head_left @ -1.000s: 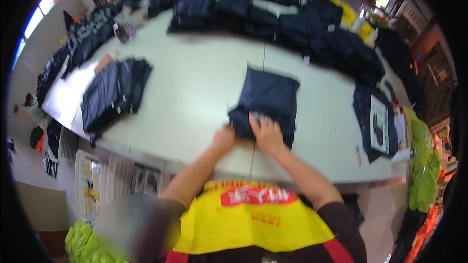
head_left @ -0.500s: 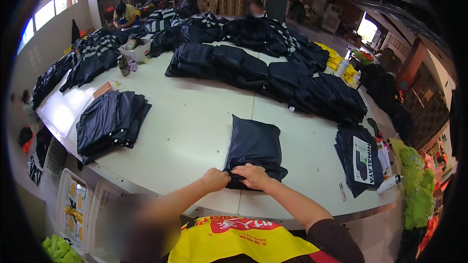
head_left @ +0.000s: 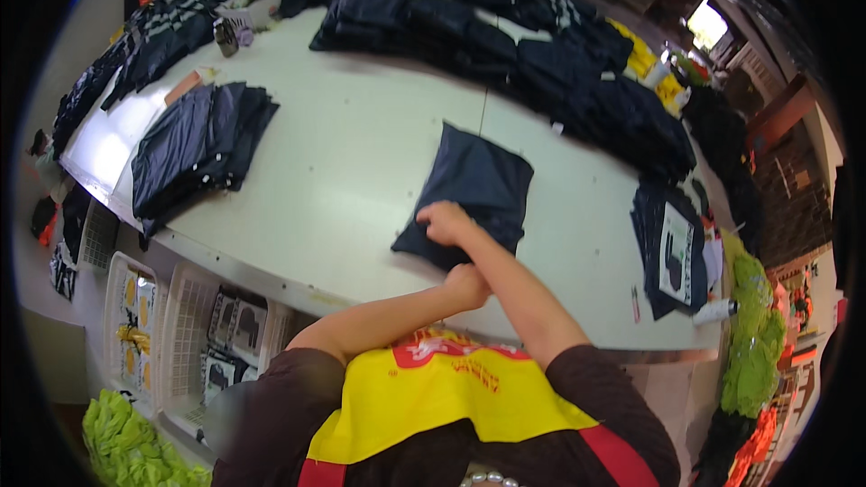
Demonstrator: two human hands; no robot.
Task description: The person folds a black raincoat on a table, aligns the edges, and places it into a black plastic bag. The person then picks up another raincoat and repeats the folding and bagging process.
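Observation:
A flat, dark navy fabric pouch lies on the pale table in front of me, its near part creased and folded. My right hand is on the left side of its near part, fingers curled and pressed to the cloth. Crossed beneath my right forearm, my left hand is closed at the pouch's near edge; the forearm partly covers it. What the left fingers hold, if anything, does not show.
Stacked dark pouches lie to the left. A long row of folded dark garments crosses the far side. On the right are dark packages, small snips and a white bottle. White plastic baskets stand below the table's left edge.
My view has tipped downward. Both hands were side by side at the pouch's near edge; now my arms cross, the right hand farther up at its left and the left nearer me. The pouch has turned slightly.

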